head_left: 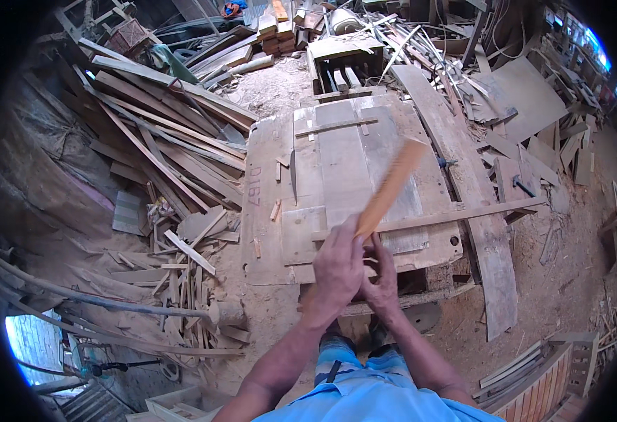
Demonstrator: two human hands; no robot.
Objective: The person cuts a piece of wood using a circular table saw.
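A short orange-brown wooden board [395, 179], smeared by motion at its far end, points up and to the right above the worktable. My left hand [338, 260] is closed around its near end, with the back of the hand showing. Beside it, my right hand [381, 278] has its fingers curled against the same end; the fingertips are partly hidden. Beneath the board and hands lies a long thin wooden strip [463, 215], which crosses the worktable [266, 246] and sticks out past its right side.
A second strip [336, 126] lies across the tabletop's far part. A wide plank [488, 260] runs along the right side. Stacked boards [182, 133] lean at the left, with offcuts below. A hammer [524, 186] rests at the right. A slatted wooden piece [541, 383] stands at the lower right.
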